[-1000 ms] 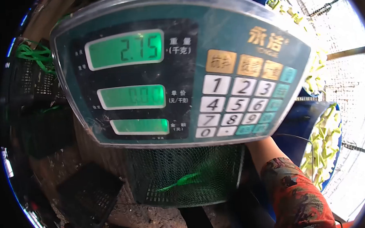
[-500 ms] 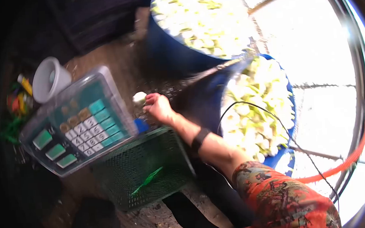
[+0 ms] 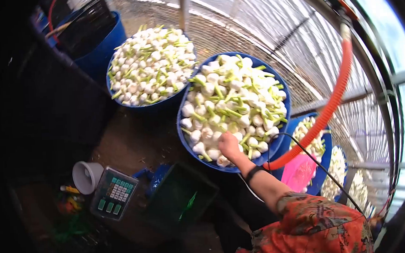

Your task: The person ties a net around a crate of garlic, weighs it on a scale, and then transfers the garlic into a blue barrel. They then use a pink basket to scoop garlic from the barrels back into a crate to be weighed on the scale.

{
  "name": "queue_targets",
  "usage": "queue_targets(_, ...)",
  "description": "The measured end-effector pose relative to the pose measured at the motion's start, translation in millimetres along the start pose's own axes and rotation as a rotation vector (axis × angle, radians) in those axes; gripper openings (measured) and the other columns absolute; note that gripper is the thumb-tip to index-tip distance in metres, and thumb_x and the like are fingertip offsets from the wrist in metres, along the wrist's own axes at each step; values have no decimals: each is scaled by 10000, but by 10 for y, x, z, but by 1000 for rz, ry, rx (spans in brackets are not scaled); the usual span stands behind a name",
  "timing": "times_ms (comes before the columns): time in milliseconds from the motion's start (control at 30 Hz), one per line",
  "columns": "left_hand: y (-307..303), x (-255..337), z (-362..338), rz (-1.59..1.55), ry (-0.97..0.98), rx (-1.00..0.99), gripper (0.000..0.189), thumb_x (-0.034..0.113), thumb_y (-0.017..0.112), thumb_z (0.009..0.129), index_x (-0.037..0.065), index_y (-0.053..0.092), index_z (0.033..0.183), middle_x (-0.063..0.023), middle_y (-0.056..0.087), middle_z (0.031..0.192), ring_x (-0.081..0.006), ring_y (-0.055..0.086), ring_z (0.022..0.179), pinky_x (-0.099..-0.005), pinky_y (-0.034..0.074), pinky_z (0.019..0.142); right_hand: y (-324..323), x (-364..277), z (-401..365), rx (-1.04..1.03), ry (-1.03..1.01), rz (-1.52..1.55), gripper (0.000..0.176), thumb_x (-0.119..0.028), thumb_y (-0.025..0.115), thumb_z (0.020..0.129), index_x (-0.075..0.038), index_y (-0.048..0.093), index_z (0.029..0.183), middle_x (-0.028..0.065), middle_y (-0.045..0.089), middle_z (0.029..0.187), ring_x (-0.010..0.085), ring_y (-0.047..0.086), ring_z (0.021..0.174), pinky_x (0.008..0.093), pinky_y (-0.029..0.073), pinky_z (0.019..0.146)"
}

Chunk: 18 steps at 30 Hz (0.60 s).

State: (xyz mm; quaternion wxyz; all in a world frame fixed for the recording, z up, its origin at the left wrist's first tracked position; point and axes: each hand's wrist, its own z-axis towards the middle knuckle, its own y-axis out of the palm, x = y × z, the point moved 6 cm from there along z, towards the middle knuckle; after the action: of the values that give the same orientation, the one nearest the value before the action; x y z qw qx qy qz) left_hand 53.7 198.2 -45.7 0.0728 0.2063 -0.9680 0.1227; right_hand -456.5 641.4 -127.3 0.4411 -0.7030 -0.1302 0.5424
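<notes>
My right hand (image 3: 229,145) reaches into the near edge of a heap of garlic bulbs (image 3: 237,95). Its fingers are curled down among the bulbs, and the fingertips are hidden, so what they hold cannot be made out. A blue tub (image 3: 287,94) holds this heap of white bulbs with short green stems. My left hand is out of view. Below and left of my right hand stands a dark green crate (image 3: 169,199) with a bright green strip in it. Beside the crate is a scale with a keypad (image 3: 114,193).
A second blue tub (image 3: 113,92) of garlic stands farther back. An orange ribbed hose (image 3: 336,99) and a black cable (image 3: 326,170) cross the right side. Pink mesh (image 3: 299,172) lies on another garlic tub. A white bucket (image 3: 87,176) stands by the scale.
My right hand has moved from beside the scale, where it held a garlic bulb, to the heap in the tub. The view has swung toward the tubs.
</notes>
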Motion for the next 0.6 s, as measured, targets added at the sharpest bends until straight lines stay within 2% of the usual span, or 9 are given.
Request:
queue_targets(100,-32,542,330,307,154,-251,413,204,583,914,109,443,1291,-104,569,1082,-219,592,926,-340,495,781,418,669,-235,-201,470,-87,162,-132,575,730,2,659,767,226,631,792,403,622,844,487,487,753)
queue_targets(167,311,1115,-41,557,184,-265,358,197,572,919,93,478,1249,-67,602,947,-165,596,797,-288,494,706,-10,211,-516,-126,231,-18,353,-64,565,741,-2,597,1087,256,601,1015,409,587,960,492,460,826)
queue_targets(200,96,1229,273,669,472,-264,322,173,572,914,73,511,1214,-59,593,955,-149,581,789,-286,490,702,-349,-131,-721,-87,24,-93,360,-39,590,745,-6,597,1104,240,555,1158,391,524,1099,472,425,917)
queue_targets(300,118,1769,410,782,455,-237,321,159,580,906,54,523,1204,-57,590,980,-156,577,793,-290,489,709,-1101,-211,-1633,-42,-23,373,399,-114,685,754,-74,620,1145,172,537,1271,320,487,1194,385,386,1021)
queue_targets(367,208,2108,436,879,538,-210,337,146,591,898,40,519,1210,-69,583,1016,-172,576,826,-300,489,735,-1778,134,-2252,187,259,523,254,-146,701,784,-69,677,1024,111,662,1012,219,638,943,318,499,845)
queue_targets(433,455,2367,524,938,608,-223,343,137,591,898,31,516,1215,-75,580,1040,-178,576,843,-302,488,751,-2211,950,-2868,599,606,588,161,-120,686,804,-48,649,943,50,632,856,114,598,726,268,498,678)
queue_targets(533,1042,2425,324,981,667,-322,332,136,582,908,30,520,1216,-71,583,1050,-171,576,847,-294,484,760,-1694,3358,-4094,973,1381,704,463,-198,713,775,-62,525,1175,129,628,1042,228,627,858,349,506,692)
queue_targets(567,1379,2379,150,984,689,-390,324,137,579,912,32,524,1214,-68,586,1053,-165,577,849,-289,481,766,-1662,3513,-4164,995,1387,720,463,-198,713,775,-62,525,1175,129,628,1042,228,627,858,349,506,692)
queue_targets(600,1652,2311,60,1000,706,-402,324,137,579,912,32,524,1214,-68,586,1053,-165,577,849,-289,481,766,-1495,3654,-4144,1026,1381,1139,474,-191,701,792,-72,506,1207,131,616,1086,258,621,896,393,507,713)
